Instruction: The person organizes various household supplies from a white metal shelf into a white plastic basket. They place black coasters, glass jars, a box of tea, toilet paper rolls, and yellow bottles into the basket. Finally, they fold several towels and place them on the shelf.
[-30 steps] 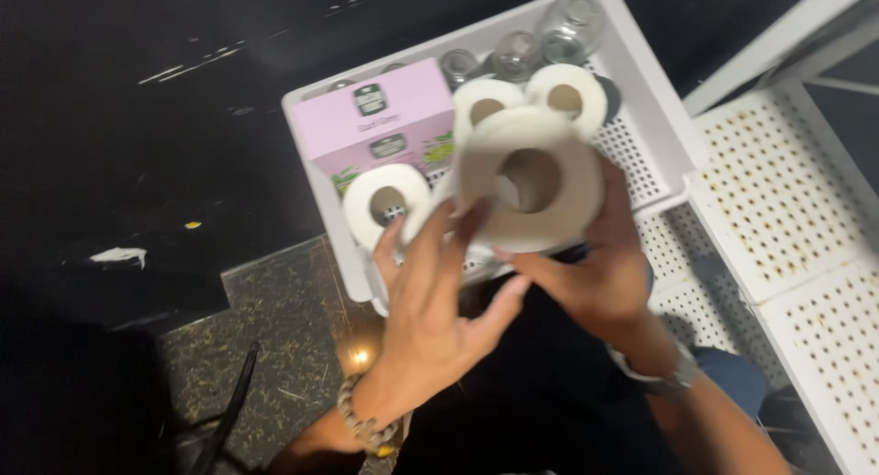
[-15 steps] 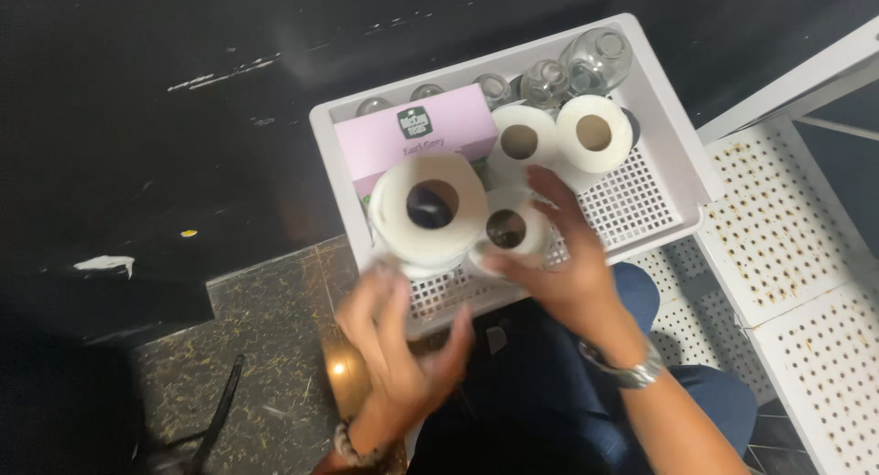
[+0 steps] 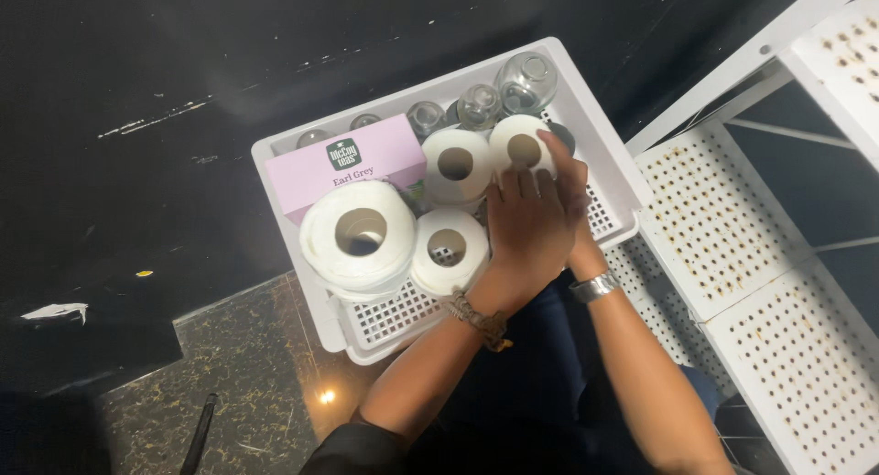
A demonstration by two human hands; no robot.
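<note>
A white plastic basket (image 3: 615,178) with a perforated bottom is sitting low in front of the person, beside a dark floor. Both hands are reaching into its right half. The left hand (image 3: 524,237) is lying on top, palm down, with its fingers (image 3: 509,189) stretched out flat and close together; they are not gripping anything. Their tips are touching or almost touching the far right paper roll (image 3: 518,146), which is standing on end with its hole facing up. The right hand (image 3: 575,187) is mostly hiding under the left one. Only its edge and some fingers are showing near the same roll, and I cannot tell if these fingers are closed on something or open. A metal watch (image 3: 593,287) is sitting on the right wrist, and a beaded bracelet (image 3: 478,318) on the left wrist.

Three other rolls are standing in the basket: one (image 3: 455,166) just left of the touched roll, one smaller (image 3: 448,250) in front of it, close to the left hand, and one big loose roll (image 3: 358,236) at the left front. A pink carton box (image 3: 320,164) is standing behind the big roll. Clear glass jars (image 3: 480,102) are lining the far wall of the basket. A white perforated metal shelf (image 3: 723,219) is standing to the right.
</note>
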